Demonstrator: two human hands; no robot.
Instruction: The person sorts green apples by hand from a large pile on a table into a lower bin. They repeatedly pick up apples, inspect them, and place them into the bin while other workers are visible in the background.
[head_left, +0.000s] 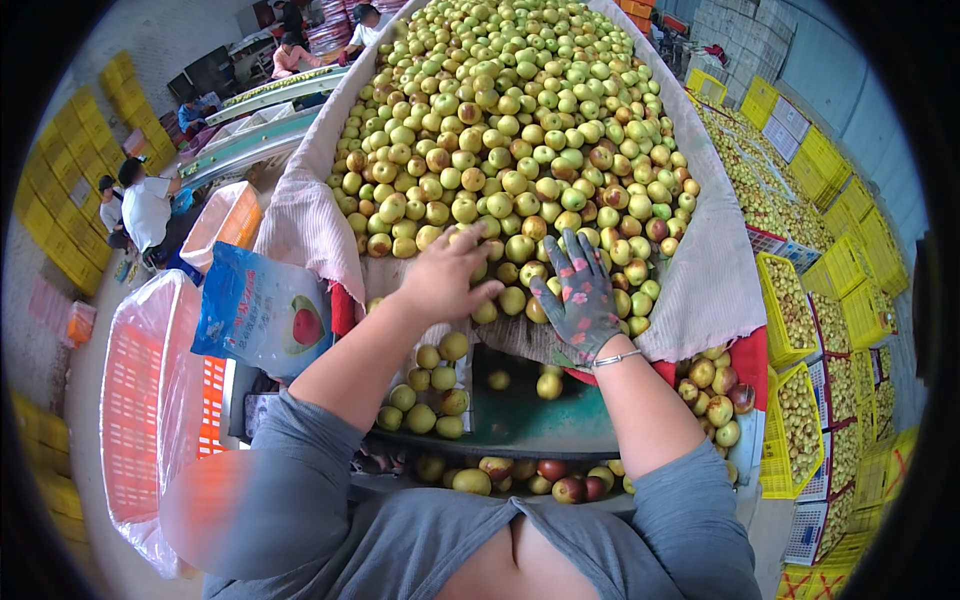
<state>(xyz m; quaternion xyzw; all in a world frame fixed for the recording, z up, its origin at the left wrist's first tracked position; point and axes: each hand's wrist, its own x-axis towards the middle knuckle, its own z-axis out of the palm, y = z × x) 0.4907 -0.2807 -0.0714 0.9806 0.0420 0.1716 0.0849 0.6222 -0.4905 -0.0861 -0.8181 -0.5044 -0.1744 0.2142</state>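
Note:
A big heap of green-yellow jujubes (517, 127), some with red-brown patches, fills a cloth-lined sloping trough. My bare left hand (454, 274) lies palm down at the front left of the heap, fingers apart, with jujubes around its fingertips and thumb. To its right, my right hand (579, 296) wears a dark glove with pink flowers. Its fingers are spread over the jujubes at the front edge. Below my hands, a few jujubes sit on a green conveyor belt (525, 412). Several more form a small group (431, 386) left of it, under my left forearm.
Redder jujubes lie in a trough (525, 476) before my body and a pocket (716, 394) at right. A blue-and-clear plastic bag (266, 307) and a lined orange crate (139, 405) stand left. Jujube-filled yellow crates (787, 300) line the right. People (146, 206) work beyond, left.

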